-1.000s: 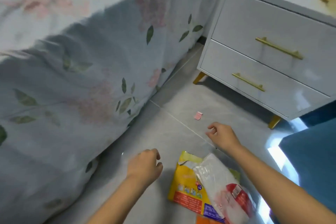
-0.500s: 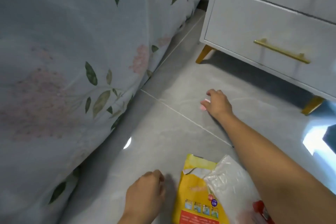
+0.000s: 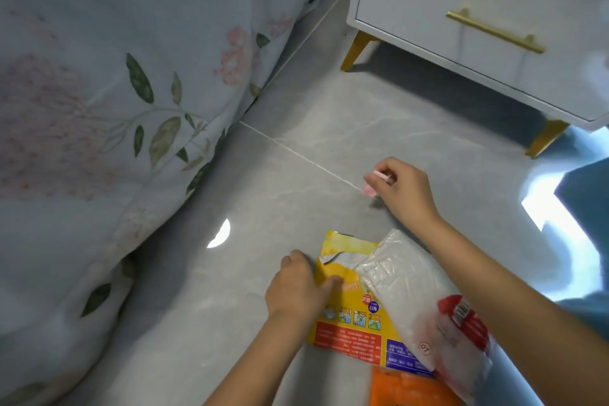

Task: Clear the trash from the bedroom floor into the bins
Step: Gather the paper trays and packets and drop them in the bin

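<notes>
On the floor: glossy grey tiles (image 3: 296, 175) with pale veining and a thin grout line running diagonally.
Right hand: right hand (image 3: 403, 194) has its fingers curled, pinching a small pink scrap (image 3: 370, 189) just above the tile, beside the grout line.
Left hand: left hand (image 3: 298, 290) grips the left edge of the yellow packet (image 3: 346, 306), thumb on its face.
Yellow packet: flat, shiny, torn open at the top; long axis runs away from the person, torn end pointing toward the nightstand (image 3: 478, 10).
White bag: crinkled translucent plastic bag (image 3: 405, 290) with red print, overlapping the packet's right side.
Orange item: blurred orange piece (image 3: 405, 387) at the bottom edge.
Bedside: soft floral bedcover (image 3: 115, 92) draping to the floor on the left.
Nightstand: white, smooth, gold bar handle (image 3: 494, 31) and tapered gold legs.
</notes>
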Demonstrator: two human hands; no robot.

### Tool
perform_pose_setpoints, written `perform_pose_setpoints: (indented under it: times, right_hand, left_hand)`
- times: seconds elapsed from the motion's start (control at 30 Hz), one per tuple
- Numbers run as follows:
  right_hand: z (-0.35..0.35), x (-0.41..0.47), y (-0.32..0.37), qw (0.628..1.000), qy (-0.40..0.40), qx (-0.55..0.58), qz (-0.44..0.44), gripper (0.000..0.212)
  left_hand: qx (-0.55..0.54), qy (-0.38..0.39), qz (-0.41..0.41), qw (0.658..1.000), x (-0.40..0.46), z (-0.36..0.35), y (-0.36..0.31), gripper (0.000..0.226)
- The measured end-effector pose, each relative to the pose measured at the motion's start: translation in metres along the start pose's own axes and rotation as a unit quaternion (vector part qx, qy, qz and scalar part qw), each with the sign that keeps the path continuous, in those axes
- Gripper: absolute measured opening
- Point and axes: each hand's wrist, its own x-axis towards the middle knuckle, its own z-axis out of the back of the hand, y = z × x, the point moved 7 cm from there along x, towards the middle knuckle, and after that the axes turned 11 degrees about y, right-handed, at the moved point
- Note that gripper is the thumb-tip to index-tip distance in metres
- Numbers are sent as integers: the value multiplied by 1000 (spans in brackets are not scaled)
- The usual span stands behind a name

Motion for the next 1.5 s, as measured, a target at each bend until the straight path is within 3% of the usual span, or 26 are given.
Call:
perform_pose_setpoints:
  times: [0.13, 0.37, 0.67, 0.87, 1.1, 1.33, 1.5]
  right_hand:
    - [0, -50, -23, 1000, 18, 9, -5, 16]
    - [-5, -86, -31, 999, 38, 21, -29, 13]
    - [-43, -118, 79, 987, 146, 67, -10, 13]
    - [-56, -147, 180, 980, 163, 109, 44, 15]
    - [-60, -202, 262, 970, 176, 137, 93, 14]
    - [-79, -270, 372, 935, 251, 174, 179, 13]
    - [-129, -342, 463, 882, 367, 158, 248, 19]
  left_hand:
    - [-1, -43, 7, 999, 11, -9, -15, 54]
    - [-77, 14, -10, 997, 5, -14, -2, 34]
    - [-239, -69, -33, 968, -109, 62, 91, 15]
    - [-331, -163, -38, 928, -211, 125, 163, 11]
    - [-416, -184, -46, 889, -300, 132, 208, 6]
    - [-558, -220, -57, 798, -416, 121, 260, 14]
    - [-634, -210, -37, 744, -482, 92, 293, 11]
